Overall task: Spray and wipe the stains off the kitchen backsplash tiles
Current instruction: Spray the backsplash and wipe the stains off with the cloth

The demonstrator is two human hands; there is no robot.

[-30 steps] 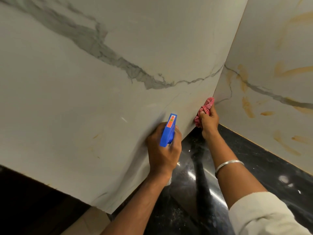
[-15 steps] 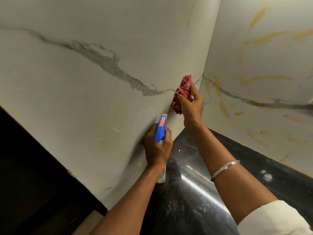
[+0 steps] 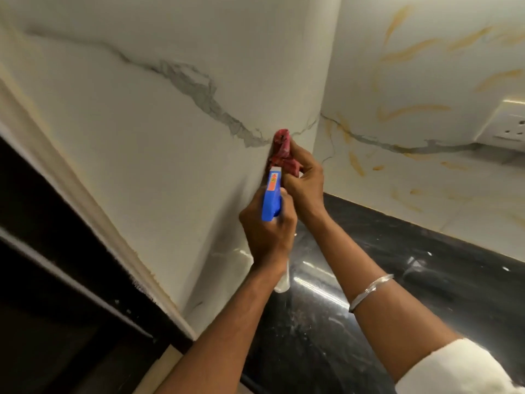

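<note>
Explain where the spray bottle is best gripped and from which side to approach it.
Grip the spray bottle around its neck just below the blue head, coming from behind, as the left hand does: the nozzle points forward at the tiles, so a rear grip leaves a finger for the trigger.

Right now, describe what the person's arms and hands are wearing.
Both hands are bare, without gloves or visible rings. The right forearm carries a thin silver bangle above the wrist, and a cream-white sleeve is pushed up near the elbow. The left forearm is uncovered as far as the frame shows.
</note>
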